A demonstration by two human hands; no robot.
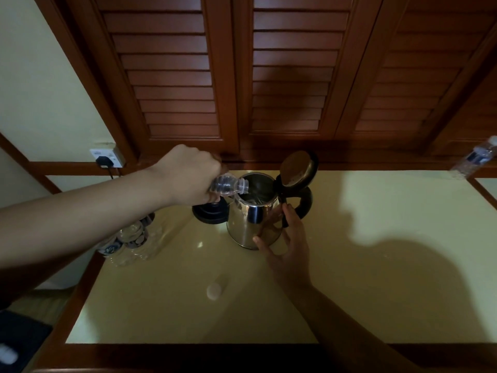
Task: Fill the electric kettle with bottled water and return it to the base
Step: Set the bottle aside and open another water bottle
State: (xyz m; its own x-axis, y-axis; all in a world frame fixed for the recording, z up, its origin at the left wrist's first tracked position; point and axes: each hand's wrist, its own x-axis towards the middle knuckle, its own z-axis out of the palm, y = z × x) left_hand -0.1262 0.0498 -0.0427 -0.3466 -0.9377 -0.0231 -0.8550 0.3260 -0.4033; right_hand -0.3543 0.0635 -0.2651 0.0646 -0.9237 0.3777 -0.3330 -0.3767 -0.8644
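Note:
A steel electric kettle point(246, 224) stands on the cream tabletop point(376, 265) with its lid point(297, 168) flipped up. My left hand point(188, 175) grips a clear water bottle point(228, 185), tipped on its side with its neck over the kettle's open mouth. Just in front of the kettle's black handle point(305, 203), my right hand point(285, 243) has its fingers spread against the kettle's side. The black kettle base point(208, 212) sits to the left behind the kettle, partly hidden by my left hand.
A white bottle cap point(214, 291) lies on the tabletop near the front. Several plastic bottles point(129, 243) stand at the left edge under my forearm. Another bottle point(476, 157) stands at the far right. A wall socket with a black plug point(103, 160) is at the back left. Louvred wooden doors point(269, 76) rise behind.

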